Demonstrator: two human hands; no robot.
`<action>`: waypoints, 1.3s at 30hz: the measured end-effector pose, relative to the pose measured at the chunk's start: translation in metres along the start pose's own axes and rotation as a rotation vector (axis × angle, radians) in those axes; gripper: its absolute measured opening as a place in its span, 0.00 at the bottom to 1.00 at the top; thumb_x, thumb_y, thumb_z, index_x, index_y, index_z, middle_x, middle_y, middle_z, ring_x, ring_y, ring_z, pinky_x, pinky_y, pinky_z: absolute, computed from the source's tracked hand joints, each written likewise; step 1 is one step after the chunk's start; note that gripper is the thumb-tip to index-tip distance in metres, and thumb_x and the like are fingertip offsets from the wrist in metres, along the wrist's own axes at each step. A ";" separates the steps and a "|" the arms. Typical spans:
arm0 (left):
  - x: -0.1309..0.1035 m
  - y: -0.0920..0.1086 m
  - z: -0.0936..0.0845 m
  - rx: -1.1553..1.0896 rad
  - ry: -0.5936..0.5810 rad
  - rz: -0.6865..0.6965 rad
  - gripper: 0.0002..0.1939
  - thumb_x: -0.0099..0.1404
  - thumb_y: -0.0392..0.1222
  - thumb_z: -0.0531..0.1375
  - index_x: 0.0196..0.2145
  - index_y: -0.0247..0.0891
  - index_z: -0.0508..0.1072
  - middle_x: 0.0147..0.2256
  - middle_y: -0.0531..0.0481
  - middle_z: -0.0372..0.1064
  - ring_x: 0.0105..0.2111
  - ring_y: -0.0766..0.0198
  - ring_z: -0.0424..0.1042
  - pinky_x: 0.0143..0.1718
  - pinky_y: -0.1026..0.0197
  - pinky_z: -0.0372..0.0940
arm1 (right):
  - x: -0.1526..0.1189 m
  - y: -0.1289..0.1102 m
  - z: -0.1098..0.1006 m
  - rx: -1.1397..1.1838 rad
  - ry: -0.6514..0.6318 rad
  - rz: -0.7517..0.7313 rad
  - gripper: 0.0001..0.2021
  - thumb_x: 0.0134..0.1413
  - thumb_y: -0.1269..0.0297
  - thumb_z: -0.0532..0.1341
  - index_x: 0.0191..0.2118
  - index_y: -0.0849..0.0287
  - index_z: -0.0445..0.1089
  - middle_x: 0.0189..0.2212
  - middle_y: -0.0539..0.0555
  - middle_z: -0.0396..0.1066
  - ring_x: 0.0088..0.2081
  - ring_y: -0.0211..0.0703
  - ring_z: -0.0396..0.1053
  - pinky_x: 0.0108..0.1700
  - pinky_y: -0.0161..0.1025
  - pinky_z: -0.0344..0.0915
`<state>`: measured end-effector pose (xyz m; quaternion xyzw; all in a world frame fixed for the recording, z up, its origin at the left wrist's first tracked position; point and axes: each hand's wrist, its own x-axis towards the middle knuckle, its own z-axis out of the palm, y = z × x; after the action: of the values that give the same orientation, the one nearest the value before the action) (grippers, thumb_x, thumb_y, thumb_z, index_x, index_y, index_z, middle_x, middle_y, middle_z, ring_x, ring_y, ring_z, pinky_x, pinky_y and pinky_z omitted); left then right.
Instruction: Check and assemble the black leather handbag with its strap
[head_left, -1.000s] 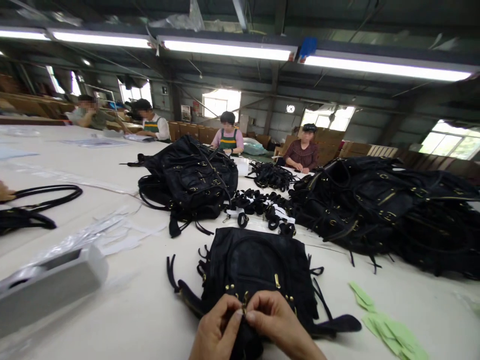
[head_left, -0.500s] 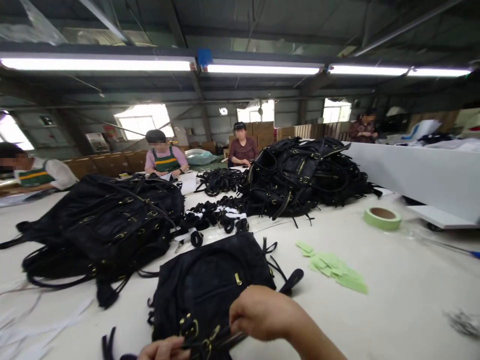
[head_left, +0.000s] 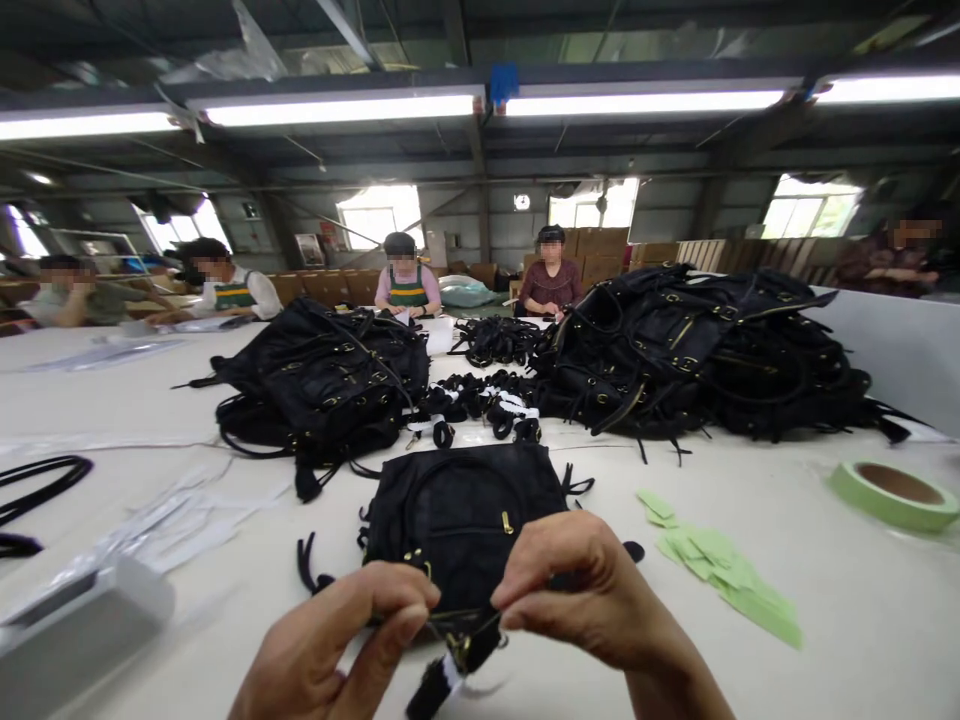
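Note:
A black bag (head_left: 461, 510) with gold hardware lies flat on the white table (head_left: 847, 610) right in front of me. My left hand (head_left: 330, 645) and my right hand (head_left: 581, 590) are raised over its near edge. Both pinch a black strap end (head_left: 461, 640) with a gold clasp and a white band, stretched between the fingertips. The strap's loose end hangs down at the bottom of the view.
Two heaps of black bags (head_left: 322, 385) (head_left: 705, 355) stand behind, with rolled black straps (head_left: 484, 400) between them. Green paper tags (head_left: 720, 570) and a green tape roll (head_left: 892, 495) lie to the right. A white box (head_left: 75, 625) sits at left. Several people sit at the far side.
The view swung right and then back to the left. Both hands rose from the bag's lower edge and now hold the strap end lifted between them.

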<state>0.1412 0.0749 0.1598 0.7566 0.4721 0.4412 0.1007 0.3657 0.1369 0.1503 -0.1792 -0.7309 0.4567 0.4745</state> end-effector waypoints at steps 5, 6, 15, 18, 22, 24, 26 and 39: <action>0.031 0.031 0.002 0.100 -0.104 0.279 0.07 0.67 0.37 0.56 0.31 0.43 0.71 0.31 0.52 0.75 0.39 0.64 0.74 0.37 0.71 0.68 | 0.001 -0.007 0.004 0.224 0.075 0.041 0.05 0.45 0.63 0.72 0.28 0.56 0.79 0.25 0.51 0.74 0.28 0.38 0.70 0.31 0.34 0.64; 0.036 0.036 0.005 0.105 -0.115 0.306 0.07 0.67 0.37 0.55 0.31 0.43 0.71 0.31 0.51 0.75 0.40 0.63 0.74 0.37 0.70 0.67 | 0.001 -0.008 0.005 0.196 0.096 0.068 0.05 0.46 0.63 0.71 0.28 0.57 0.79 0.26 0.52 0.74 0.30 0.39 0.70 0.32 0.34 0.65; 0.066 0.059 0.019 -0.019 -0.120 0.309 0.09 0.68 0.37 0.55 0.28 0.40 0.69 0.29 0.53 0.71 0.32 0.67 0.72 0.33 0.71 0.66 | -0.004 -0.012 -0.002 0.467 0.050 0.268 0.12 0.52 0.57 0.67 0.28 0.63 0.75 0.24 0.52 0.73 0.27 0.36 0.67 0.31 0.33 0.61; 0.067 0.049 0.027 -0.219 -0.151 0.241 0.13 0.71 0.47 0.51 0.31 0.41 0.69 0.30 0.52 0.71 0.34 0.65 0.73 0.35 0.68 0.67 | -0.005 -0.014 -0.005 0.476 0.043 0.257 0.14 0.53 0.57 0.66 0.27 0.63 0.71 0.23 0.52 0.72 0.25 0.34 0.65 0.29 0.32 0.60; 0.049 -0.002 0.059 -0.033 -0.136 -0.038 0.17 0.73 0.47 0.42 0.37 0.40 0.67 0.28 0.52 0.70 0.30 0.65 0.72 0.33 0.65 0.68 | -0.009 -0.018 -0.014 0.409 0.189 0.169 0.14 0.60 0.55 0.61 0.30 0.61 0.66 0.18 0.48 0.67 0.20 0.32 0.62 0.24 0.30 0.57; 0.033 -0.034 0.081 0.270 -0.384 -0.005 0.08 0.70 0.40 0.51 0.34 0.40 0.68 0.31 0.52 0.71 0.33 0.64 0.72 0.35 0.63 0.69 | -0.013 -0.022 -0.021 0.398 0.301 0.109 0.13 0.61 0.57 0.60 0.30 0.60 0.65 0.17 0.45 0.63 0.18 0.29 0.57 0.22 0.28 0.53; 0.016 -0.061 0.099 0.361 -0.504 0.053 0.05 0.62 0.33 0.57 0.33 0.40 0.72 0.35 0.50 0.73 0.38 0.58 0.73 0.42 0.55 0.69 | -0.017 -0.028 -0.027 0.389 0.375 0.075 0.12 0.61 0.58 0.61 0.30 0.60 0.64 0.18 0.44 0.59 0.17 0.28 0.54 0.20 0.28 0.50; 0.010 -0.099 0.081 0.746 -0.883 0.195 0.36 0.58 0.34 0.61 0.62 0.47 0.57 0.64 0.44 0.53 0.63 0.45 0.54 0.59 0.38 0.56 | -0.032 -0.037 -0.032 0.301 0.345 0.035 0.12 0.60 0.57 0.61 0.30 0.59 0.67 0.27 0.50 0.62 0.23 0.31 0.54 0.19 0.29 0.48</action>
<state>0.1426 0.1574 0.0617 0.8929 0.4370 -0.1048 -0.0262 0.4150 0.1109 0.1686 -0.1943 -0.5592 0.5314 0.6059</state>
